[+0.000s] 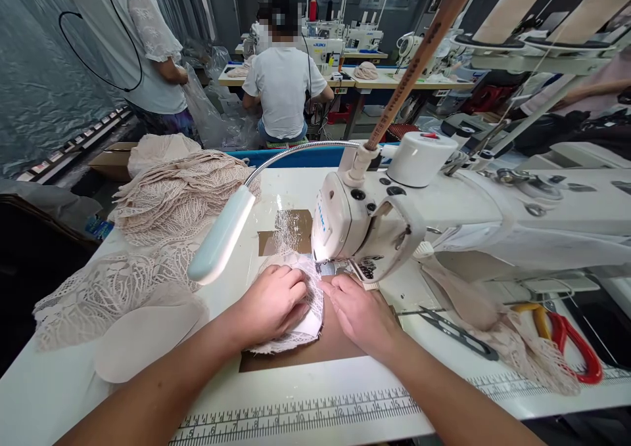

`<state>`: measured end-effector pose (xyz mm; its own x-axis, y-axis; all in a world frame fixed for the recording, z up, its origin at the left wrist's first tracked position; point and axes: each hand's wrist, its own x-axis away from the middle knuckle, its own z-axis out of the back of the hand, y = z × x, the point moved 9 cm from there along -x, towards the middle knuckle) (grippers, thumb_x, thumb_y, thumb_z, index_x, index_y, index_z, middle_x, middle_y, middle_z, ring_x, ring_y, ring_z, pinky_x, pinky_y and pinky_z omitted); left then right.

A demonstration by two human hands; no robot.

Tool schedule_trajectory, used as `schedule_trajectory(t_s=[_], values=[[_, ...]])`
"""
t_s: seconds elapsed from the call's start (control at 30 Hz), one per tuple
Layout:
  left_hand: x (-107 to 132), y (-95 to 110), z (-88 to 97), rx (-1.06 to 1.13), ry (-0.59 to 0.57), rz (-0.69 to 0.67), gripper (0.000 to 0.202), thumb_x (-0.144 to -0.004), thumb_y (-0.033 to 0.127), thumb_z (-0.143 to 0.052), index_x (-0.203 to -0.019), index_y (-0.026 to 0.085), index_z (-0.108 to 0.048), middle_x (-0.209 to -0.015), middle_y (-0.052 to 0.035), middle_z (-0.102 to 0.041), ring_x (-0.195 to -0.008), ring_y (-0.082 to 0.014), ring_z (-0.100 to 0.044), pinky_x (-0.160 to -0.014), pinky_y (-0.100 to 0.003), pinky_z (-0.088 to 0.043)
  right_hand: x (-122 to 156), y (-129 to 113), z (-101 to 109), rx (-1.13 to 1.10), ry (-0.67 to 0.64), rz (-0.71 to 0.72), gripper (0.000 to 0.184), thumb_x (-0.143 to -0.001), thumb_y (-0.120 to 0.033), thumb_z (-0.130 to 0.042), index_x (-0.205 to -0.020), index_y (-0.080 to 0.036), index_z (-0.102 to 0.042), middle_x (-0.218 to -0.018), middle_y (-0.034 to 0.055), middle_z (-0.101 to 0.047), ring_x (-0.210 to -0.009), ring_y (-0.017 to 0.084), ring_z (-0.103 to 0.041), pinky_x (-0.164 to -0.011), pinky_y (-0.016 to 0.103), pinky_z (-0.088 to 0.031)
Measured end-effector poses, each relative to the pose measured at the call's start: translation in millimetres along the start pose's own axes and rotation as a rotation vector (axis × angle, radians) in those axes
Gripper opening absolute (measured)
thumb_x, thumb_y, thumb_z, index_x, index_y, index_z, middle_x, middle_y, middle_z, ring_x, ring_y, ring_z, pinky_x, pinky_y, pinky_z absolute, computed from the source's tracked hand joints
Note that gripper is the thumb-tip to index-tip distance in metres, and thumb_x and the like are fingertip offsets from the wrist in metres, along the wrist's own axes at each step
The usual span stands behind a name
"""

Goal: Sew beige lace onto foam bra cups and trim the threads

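A beige lace bra-cup piece with a white lining lies under the head of the sewing machine. My left hand rests on it with curled fingers, gripping the lace. Close to the presser foot, my right hand lies low over the brown plate, its fingers stretched toward the cup's right edge. Whether those fingertips touch the lace is hard to see. The needle itself is too small to make out.
A lamp on a bent neck hangs left of the machine. Stacked lace pieces and a smooth cup lie left. Right are a grey flat tool and red-handled scissors. Two people are beyond the table.
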<state>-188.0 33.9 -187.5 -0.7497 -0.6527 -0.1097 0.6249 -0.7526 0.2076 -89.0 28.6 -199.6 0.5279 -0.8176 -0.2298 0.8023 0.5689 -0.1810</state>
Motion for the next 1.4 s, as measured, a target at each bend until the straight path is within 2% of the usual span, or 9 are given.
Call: schedule_trajectory(t_s=[0.23,0.37,0.57,0.87,0.97,1.1,1.2,1.3,1.4], values=[[-1,-8,1.6,-0.014,0.006,0.069,0.019,-0.092,0.027,-0.044,-0.085,0.016,-0.057,-0.097,-0.0099,-0.060,-0.089,-0.0227,-0.054,-0.080,-0.038,-0.043,1,1,1,0.008,0.008,0.002,0.041,-0.087,-0.006,-0.041,-0.122,-0.017,-0.059,-0.084,0.0070,-0.064,-0.074,0.018,-0.057,-0.063,0.029,-0.040],[0,-12,3.5,0.022,0.011,0.095,0.019,-0.092,0.029,-0.045,-0.094,0.016,-0.059,-0.104,-0.0102,-0.061,-0.091,-0.0233,-0.054,-0.082,-0.039,-0.044,3,-3,8,-0.037,0.042,0.039,0.037,-0.089,-0.009,-0.040,-0.118,-0.020,-0.060,-0.084,0.0063,-0.063,-0.074,0.018,-0.055,-0.065,0.029,-0.040],[4,-24,8.1,0.074,0.066,0.181,0.035,-0.088,0.037,-0.052,-0.113,0.014,-0.057,-0.128,-0.0140,-0.053,-0.107,-0.0293,-0.052,-0.091,-0.045,-0.043,2,-17,6,-0.089,-0.057,0.117,0.024,-0.093,-0.016,-0.042,-0.107,-0.020,-0.061,-0.078,0.0028,-0.056,-0.072,0.016,-0.051,-0.064,0.028,-0.036],[7,-31,9.5,0.056,0.106,0.223,0.041,-0.086,0.042,-0.054,-0.117,0.015,-0.056,-0.130,-0.0155,-0.053,-0.109,-0.0321,-0.052,-0.089,-0.047,-0.045,4,-20,2,-0.086,-0.075,0.099,0.021,-0.094,-0.018,-0.043,-0.102,-0.019,-0.062,-0.079,0.0027,-0.055,-0.073,0.017,-0.048,-0.064,0.029,-0.034],[7,-31,10.4,0.034,0.086,0.241,0.036,-0.086,0.040,-0.053,-0.110,0.014,-0.058,-0.125,-0.0157,-0.055,-0.107,-0.0316,-0.053,-0.086,-0.046,-0.045,3,-21,2,-0.090,-0.067,0.101,0.022,-0.094,-0.019,-0.041,-0.102,-0.020,-0.062,-0.079,0.0031,-0.056,-0.074,0.017,-0.048,-0.065,0.029,-0.035],[12,-31,13.5,0.030,0.004,0.285,0.025,-0.084,0.038,-0.051,-0.091,0.015,-0.059,-0.099,-0.0109,-0.060,-0.087,-0.0255,-0.058,-0.073,-0.036,-0.046,3,-25,4,-0.191,-0.041,0.124,0.023,-0.095,-0.022,-0.040,-0.099,-0.019,-0.063,-0.081,0.0044,-0.059,-0.075,0.017,-0.050,-0.068,0.030,-0.037],[19,-32,13.0,0.163,-0.109,0.299,0.019,-0.077,0.036,-0.058,-0.073,0.017,-0.056,-0.083,-0.0034,-0.058,-0.067,-0.0168,-0.055,-0.060,-0.028,-0.041,4,-33,7,-0.317,-0.050,0.194,0.027,-0.095,-0.024,-0.041,-0.084,-0.018,-0.064,-0.072,0.0027,-0.058,-0.069,0.016,-0.049,-0.065,0.029,-0.035],[25,-28,11.2,0.386,-0.208,0.262,0.021,-0.072,0.035,-0.064,-0.065,0.017,-0.054,-0.076,0.0006,-0.058,-0.062,-0.0126,-0.053,-0.055,-0.023,-0.038,7,-41,7,-0.402,-0.096,0.262,0.035,-0.094,-0.025,-0.043,-0.064,-0.018,-0.058,-0.063,0.0005,-0.055,-0.062,0.013,-0.045,-0.063,0.029,-0.033],[24,-33,18.8,0.445,-0.113,0.275,0.021,-0.078,0.037,-0.060,-0.073,0.018,-0.057,-0.077,0.0000,-0.059,-0.067,-0.0140,-0.054,-0.058,-0.024,-0.039,9,-42,8,-0.432,-0.120,0.278,0.035,-0.093,-0.025,-0.046,-0.060,-0.018,-0.055,-0.061,-0.0004,-0.055,-0.061,0.012,-0.045,-0.063,0.028,-0.032]])
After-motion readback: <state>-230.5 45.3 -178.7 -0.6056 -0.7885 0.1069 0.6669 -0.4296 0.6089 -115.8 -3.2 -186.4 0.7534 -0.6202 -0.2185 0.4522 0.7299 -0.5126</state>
